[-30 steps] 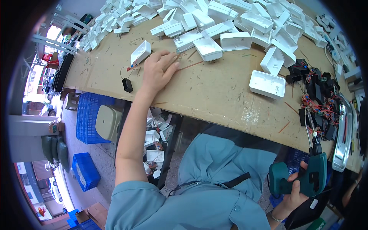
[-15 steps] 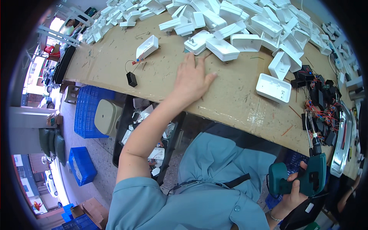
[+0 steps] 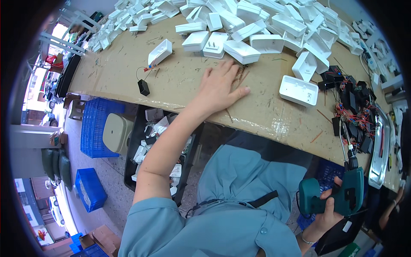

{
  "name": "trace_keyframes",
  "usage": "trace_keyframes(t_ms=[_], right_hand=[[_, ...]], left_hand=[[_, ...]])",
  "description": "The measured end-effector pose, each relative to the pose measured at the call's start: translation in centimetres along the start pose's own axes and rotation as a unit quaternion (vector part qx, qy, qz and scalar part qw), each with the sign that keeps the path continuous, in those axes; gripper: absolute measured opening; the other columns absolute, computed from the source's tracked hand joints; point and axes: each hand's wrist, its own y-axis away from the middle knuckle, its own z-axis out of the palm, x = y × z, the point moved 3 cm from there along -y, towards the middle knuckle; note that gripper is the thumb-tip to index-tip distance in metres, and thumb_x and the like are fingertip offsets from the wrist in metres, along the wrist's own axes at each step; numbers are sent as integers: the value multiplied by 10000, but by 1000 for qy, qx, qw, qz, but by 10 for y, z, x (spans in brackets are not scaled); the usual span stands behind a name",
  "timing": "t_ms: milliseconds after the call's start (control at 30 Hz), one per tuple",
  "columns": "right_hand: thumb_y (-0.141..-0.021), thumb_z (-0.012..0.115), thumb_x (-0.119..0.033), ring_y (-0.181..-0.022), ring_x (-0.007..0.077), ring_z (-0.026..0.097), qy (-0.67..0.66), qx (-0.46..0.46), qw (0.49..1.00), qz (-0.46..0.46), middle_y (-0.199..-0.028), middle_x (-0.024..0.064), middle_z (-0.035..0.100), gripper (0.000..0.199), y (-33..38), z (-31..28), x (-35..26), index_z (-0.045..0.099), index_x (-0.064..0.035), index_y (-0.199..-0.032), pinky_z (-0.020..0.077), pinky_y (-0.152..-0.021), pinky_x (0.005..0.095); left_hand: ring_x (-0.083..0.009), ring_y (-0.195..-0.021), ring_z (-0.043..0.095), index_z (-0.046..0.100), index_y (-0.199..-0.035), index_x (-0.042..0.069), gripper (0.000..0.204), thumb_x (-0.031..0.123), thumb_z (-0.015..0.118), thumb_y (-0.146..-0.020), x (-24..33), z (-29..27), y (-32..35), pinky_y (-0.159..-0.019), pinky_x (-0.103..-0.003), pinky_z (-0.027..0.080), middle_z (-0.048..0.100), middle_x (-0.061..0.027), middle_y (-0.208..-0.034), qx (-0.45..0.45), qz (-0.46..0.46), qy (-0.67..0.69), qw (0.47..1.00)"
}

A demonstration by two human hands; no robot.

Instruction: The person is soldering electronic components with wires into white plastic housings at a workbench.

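Note:
My left hand (image 3: 219,85) lies on the cardboard-covered table with its fingers spread. Its fingertips are just below a row of white plastic housings, close to thin brown scraps (image 3: 244,78). One white housing (image 3: 215,45) near the fingertips shows plug pins. My right hand (image 3: 329,210), at the lower right, is wrapped round the handle of a green soldering gun (image 3: 352,192). The gun's long metal tip points up, close to a pile of black parts with red wires (image 3: 350,109). A single open white housing (image 3: 299,91) lies between my hands.
White housings (image 3: 295,25) are heaped along the back. At left, a small black box (image 3: 144,87) is wired to an open housing (image 3: 160,52). A metal tray (image 3: 377,150) lies at the right edge. Below the table stand a black bin (image 3: 128,167), a stool (image 3: 114,132) and blue crates (image 3: 92,124).
My left hand has drawn slightly back and right from the housings. The housing with plug pins by its fingertips has turned and now sits straighter in the row. My right hand still grips the soldering gun.

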Motion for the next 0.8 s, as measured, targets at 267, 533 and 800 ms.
trace_keyframes(t_ms=[267,533,800], right_hand=[[-801,599,-107,-686,128,532,-18,8,1000,9,-1157,220,496,548,6,2,1,345,43,-1263,445,-621,233],[-761,658,-117,-657,132,562,-36,29,999,7,-1104,231,523,603,12,7,-3,354,44,-1256,457,-589,229],[-775,644,-134,-670,132,547,-23,42,999,-7,-1116,219,509,603,25,1,-5,346,42,-1268,456,-559,222]], left_hand=[[-312,-1245,330,421,-1228,-7,523,340,510,-847,48,20,10,-1013,-410,268,393,-164,-1307,-60,91,56,992],[-348,-1220,346,413,-1217,-7,629,399,589,-771,71,13,9,-984,-450,279,393,-213,-1275,-19,94,150,984],[-375,-1287,218,256,-1339,21,973,639,581,-663,52,-19,50,-1004,-547,170,189,-221,-1402,-93,129,-21,987]])
